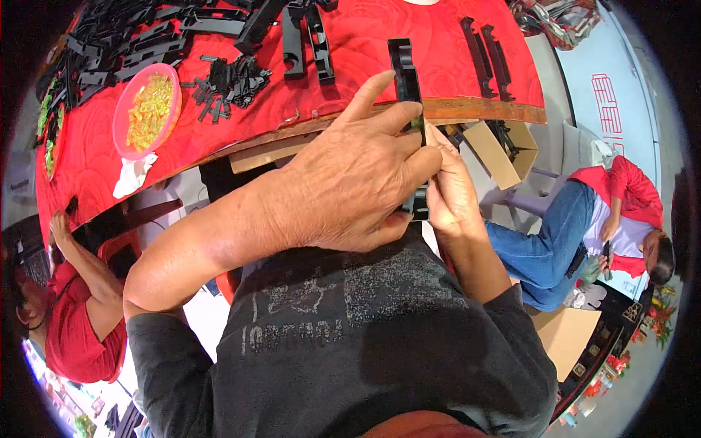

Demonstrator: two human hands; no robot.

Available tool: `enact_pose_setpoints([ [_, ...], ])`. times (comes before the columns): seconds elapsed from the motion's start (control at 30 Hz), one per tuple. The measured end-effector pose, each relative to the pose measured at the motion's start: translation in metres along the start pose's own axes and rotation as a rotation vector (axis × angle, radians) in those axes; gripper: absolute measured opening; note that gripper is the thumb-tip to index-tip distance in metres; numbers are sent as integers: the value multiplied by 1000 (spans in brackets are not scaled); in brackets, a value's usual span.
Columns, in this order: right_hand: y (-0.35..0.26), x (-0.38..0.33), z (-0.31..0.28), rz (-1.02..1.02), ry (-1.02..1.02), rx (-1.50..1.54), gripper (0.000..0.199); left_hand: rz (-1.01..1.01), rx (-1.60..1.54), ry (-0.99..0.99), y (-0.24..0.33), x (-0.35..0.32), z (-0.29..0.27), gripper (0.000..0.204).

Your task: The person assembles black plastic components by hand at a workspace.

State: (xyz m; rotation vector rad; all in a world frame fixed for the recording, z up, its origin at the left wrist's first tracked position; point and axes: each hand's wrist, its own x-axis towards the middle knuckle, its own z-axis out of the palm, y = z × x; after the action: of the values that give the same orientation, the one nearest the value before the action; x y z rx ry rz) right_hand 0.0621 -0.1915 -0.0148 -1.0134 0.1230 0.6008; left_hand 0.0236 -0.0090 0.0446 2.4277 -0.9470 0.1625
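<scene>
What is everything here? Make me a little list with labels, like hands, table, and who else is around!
Left hand: grips a long black plastic part, thumb up
Right hand: pinches the same part from the other side
Table: round, red cloth
On table: pink bowl of yellow-green bits, heaps of black plastic parts, white tissue
Below table: open cardboard box
Others: seated person in red and jeans, person in red

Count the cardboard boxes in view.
2. One open cardboard box sits under the table edge, just right of the hands, with dark parts inside. A second box stands lower right, beside the seated person's legs. Others may be hidden beneath the table.
</scene>
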Motion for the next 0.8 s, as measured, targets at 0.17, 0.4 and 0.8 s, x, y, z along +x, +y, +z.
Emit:
enact_pose_setpoints([
  [0.17,-3,-2,13,9,20,-25,37,-32,90,-11,-4,-3,0,50],
  [0.4,-2,5,20,29,57,-37,34,-19,244,83,-8,-5,-8,42],
  [0.8,3,15,-4,50,-75,101,31,-177,22,282,-24,-5,-20,54],
])
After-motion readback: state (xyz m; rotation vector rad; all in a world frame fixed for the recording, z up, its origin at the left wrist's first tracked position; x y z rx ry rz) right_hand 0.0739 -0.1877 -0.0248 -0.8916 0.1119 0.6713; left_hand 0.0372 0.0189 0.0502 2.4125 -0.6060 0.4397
